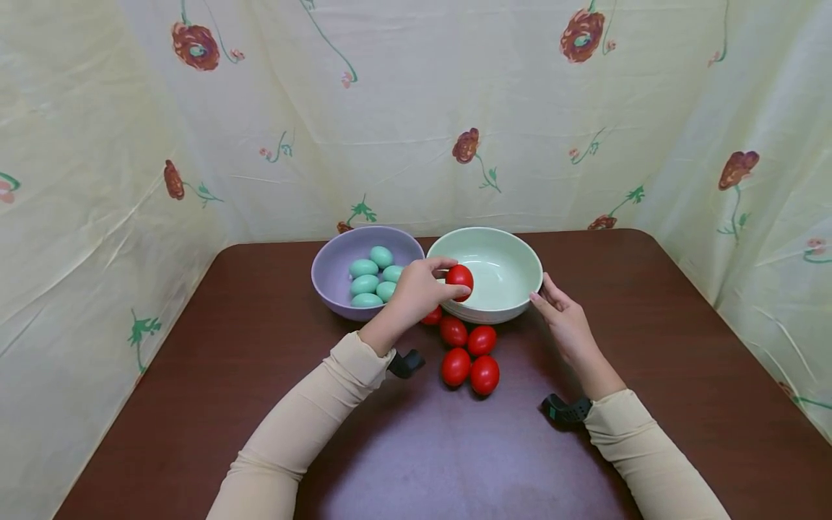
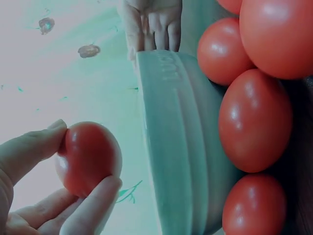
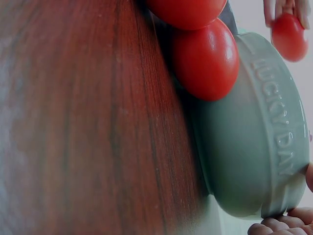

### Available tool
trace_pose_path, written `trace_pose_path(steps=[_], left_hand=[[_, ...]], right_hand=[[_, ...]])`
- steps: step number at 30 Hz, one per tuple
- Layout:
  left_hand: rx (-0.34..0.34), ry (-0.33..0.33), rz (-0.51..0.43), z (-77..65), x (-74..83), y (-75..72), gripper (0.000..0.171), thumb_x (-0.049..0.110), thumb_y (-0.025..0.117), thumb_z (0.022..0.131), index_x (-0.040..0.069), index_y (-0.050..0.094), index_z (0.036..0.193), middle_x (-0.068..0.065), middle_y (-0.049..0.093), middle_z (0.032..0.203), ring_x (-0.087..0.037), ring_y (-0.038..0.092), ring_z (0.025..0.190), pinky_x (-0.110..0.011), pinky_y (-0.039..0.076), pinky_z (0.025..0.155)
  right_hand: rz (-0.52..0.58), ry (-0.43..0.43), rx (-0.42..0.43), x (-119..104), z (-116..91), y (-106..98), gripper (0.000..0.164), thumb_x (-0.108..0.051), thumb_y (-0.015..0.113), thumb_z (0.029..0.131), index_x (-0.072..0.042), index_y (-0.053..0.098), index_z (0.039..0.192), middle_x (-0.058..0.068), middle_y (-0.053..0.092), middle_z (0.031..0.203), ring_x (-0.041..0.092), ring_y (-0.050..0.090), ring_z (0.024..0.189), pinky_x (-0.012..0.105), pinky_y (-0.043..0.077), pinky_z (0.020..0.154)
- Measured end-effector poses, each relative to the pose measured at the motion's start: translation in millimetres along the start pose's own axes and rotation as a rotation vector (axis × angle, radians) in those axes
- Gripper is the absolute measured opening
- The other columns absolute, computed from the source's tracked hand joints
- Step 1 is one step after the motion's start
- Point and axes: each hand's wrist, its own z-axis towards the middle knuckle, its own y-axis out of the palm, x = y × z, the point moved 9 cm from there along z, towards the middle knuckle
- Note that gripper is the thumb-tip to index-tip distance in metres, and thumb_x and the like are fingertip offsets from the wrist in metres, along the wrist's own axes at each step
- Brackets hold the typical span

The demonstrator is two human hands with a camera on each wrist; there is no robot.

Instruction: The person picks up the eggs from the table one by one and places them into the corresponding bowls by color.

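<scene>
My left hand point(image 1: 419, 290) pinches a glossy red egg point(image 1: 460, 278) between thumb and fingers, over the left side of the pale green bowl point(image 1: 516, 269). In the left wrist view that red egg point(image 2: 89, 157) shows above the bowl's rim. My right hand point(image 1: 573, 328) holds the bowl at its right side, thumb by the rim and fingers along the outer wall. Raised letters run round the bowl's wall point(image 3: 244, 132) in the right wrist view. Several more red eggs point(image 1: 484, 375) lie on the table just in front of the bowl, one partly hidden behind my left hand.
Left of the green bowl stands a purple bowl point(image 1: 331, 278) with several turquoise eggs point(image 1: 364, 284) in it, partly covered by my left hand. Both bowls are near the back edge of the dark brown table point(image 1: 260, 347). A flowered curtain point(image 1: 390, 159) hangs behind.
</scene>
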Motion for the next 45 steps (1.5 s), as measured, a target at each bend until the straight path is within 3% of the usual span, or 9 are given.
trace_pose_path(steps=[10,18,23,29,45], left_hand=[[-0.003,0.046,0.013,21.3,6.7,12.8,0.050,0.024,0.079,0.083,0.013,0.066,0.130,-0.008,0.072,0.123,-0.024,0.065,0.115,-0.034,0.053,0.094],[-0.043,0.080,0.017,31.1,10.2,30.3,0.047,0.020,0.079,0.083,0.008,0.067,0.127,-0.010,0.072,0.121,-0.025,0.066,0.115,-0.034,0.052,0.098],[-0.044,0.104,0.038,38.8,11.1,38.9,0.045,0.016,0.079,0.083,0.005,0.068,0.125,-0.012,0.072,0.119,-0.027,0.066,0.109,-0.030,0.053,0.092],[-0.048,0.088,0.069,46.5,12.0,50.9,0.045,0.017,0.079,0.082,0.006,0.069,0.125,-0.010,0.072,0.118,-0.025,0.065,0.105,-0.023,0.053,0.082],[-0.111,0.037,0.175,63.2,2.2,77.8,0.043,0.021,0.080,0.083,0.006,0.070,0.122,-0.008,0.073,0.118,-0.021,0.063,0.107,-0.023,0.051,0.089]], right_hand=[[0.001,0.004,0.000,0.4,1.1,0.8,0.070,-0.030,0.055,0.102,-0.016,0.015,0.158,0.002,0.010,0.166,0.019,0.017,0.153,0.037,0.022,0.120],[-0.004,0.008,-0.003,2.1,0.7,1.1,0.068,-0.026,0.053,0.103,-0.017,0.015,0.158,0.001,0.009,0.166,0.019,0.016,0.153,0.037,0.023,0.120],[0.005,-0.001,0.001,2.1,0.7,1.4,0.067,-0.025,0.053,0.103,-0.015,0.015,0.158,0.003,0.011,0.166,0.019,0.017,0.153,0.036,0.023,0.120],[-0.009,-0.001,0.002,1.4,-0.2,1.1,0.067,-0.025,0.053,0.103,-0.016,0.015,0.158,0.003,0.011,0.166,0.020,0.016,0.153,0.037,0.023,0.119],[0.008,-0.016,0.008,0.6,0.3,1.0,0.066,-0.022,0.053,0.103,-0.012,0.016,0.158,0.006,0.012,0.166,0.022,0.018,0.152,0.033,0.025,0.117]])
